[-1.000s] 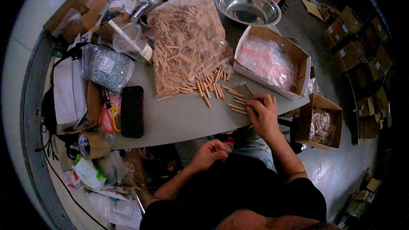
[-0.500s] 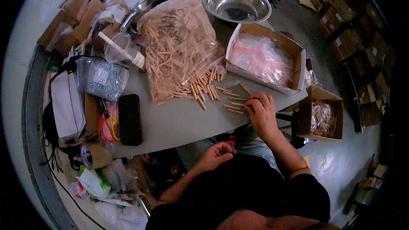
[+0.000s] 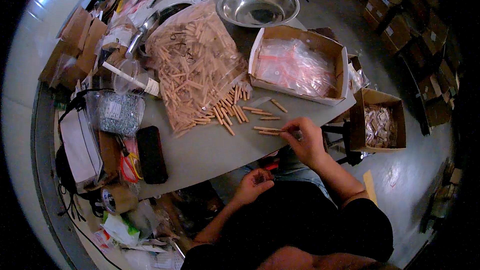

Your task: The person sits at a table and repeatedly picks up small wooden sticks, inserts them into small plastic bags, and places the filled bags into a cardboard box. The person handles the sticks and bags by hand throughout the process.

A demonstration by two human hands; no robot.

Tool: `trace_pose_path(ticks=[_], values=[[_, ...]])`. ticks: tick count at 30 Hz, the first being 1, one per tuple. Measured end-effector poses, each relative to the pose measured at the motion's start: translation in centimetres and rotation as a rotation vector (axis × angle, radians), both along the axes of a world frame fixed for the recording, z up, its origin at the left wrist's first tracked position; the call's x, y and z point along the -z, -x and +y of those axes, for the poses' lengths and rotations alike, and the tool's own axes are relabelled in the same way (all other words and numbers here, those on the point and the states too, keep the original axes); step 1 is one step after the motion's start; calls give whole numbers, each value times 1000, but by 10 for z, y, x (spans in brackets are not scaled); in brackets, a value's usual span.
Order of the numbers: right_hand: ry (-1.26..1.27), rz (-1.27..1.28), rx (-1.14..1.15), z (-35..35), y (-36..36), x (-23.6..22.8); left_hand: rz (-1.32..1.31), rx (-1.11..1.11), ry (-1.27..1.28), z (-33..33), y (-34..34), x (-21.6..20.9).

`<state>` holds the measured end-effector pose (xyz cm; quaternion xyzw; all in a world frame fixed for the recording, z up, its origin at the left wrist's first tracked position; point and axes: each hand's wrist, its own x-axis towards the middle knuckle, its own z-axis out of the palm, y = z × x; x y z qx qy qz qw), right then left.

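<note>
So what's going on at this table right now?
A person sits at a grey table sorting small pale wooden pegs. The right hand pinches a couple of loose wooden pegs near the table's edge, beside a clear plastic bag heaped with the same pegs. The left hand is down at the lap, curled around something small I can't make out. An open cardboard box of clear zip bags and a round steel bowl sit beyond.

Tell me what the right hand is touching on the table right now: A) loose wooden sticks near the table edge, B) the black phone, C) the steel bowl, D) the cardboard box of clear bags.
A: the right hand has its fingertips on loose wooden sticks lying by the near table edge.
</note>
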<state>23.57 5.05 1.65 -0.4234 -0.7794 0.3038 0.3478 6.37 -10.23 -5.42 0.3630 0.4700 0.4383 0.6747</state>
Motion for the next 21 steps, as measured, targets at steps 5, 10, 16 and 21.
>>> trace_pose_path(ticks=[5,10,16,21], values=[[-282,-216,-36,16,12,8,210,83,69,7,1,-10],[-287,-241,-38,15,21,0,310,126,81,24,-3,-32],[-265,-281,-84,13,24,-7,149,27,98,30,-15,-16],[-190,-270,-160,9,25,-3,-344,-76,265,39,-22,11]])
